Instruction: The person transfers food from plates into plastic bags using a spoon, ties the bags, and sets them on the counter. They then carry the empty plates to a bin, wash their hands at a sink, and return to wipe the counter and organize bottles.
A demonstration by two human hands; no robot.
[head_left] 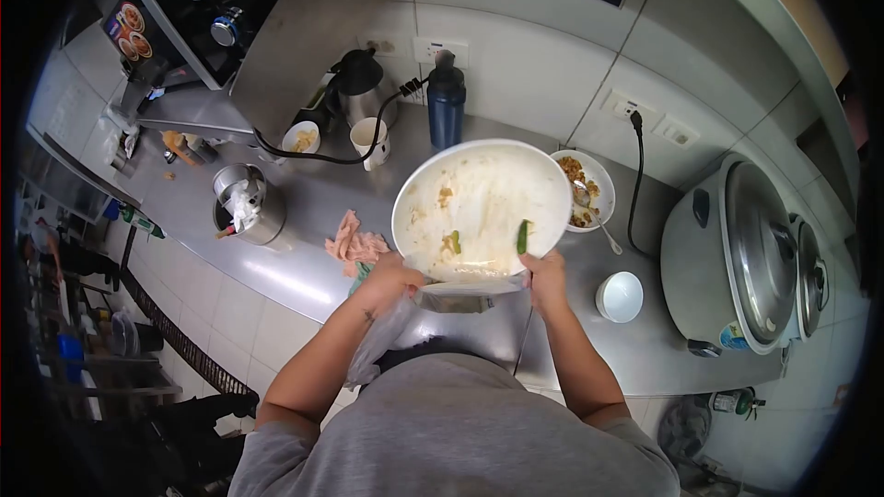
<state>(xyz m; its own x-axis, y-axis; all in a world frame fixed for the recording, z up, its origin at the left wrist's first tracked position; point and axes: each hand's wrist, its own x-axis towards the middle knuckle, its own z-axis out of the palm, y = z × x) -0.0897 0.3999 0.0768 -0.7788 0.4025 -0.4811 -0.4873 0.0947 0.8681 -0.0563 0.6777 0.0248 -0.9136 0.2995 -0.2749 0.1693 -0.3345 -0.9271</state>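
Nearest me is the grey shirt [451, 423], with both forearms reaching away over the steel counter [433, 327]. My left hand [394, 280] is curled closed on the clear plastic bag [378, 340], which hangs down toward the near side; I cannot tell whether those fingers also grip the bowl. My right hand [543, 278] grips the near right rim of the large white bowl [483, 179], thumb up on the edge, the other fingers mostly hidden. The bowl is tilted toward me above the counter, its near edge at the plastic stretched between the hands. Inside I see food scraps, pale smears and a green chili [523, 236].

To the right stand a small white bowl [620, 297] and, beyond it, a large rice cooker [723, 258]. On the left lie a pink cloth [357, 244] and a metal container [262, 213]. Farther off, a food bowl [603, 186] with a spoon [582, 193] shows past the right rim; a mug [368, 140], a dark blue bottle [447, 106] and a metal jug [359, 92] stand toward the wall.
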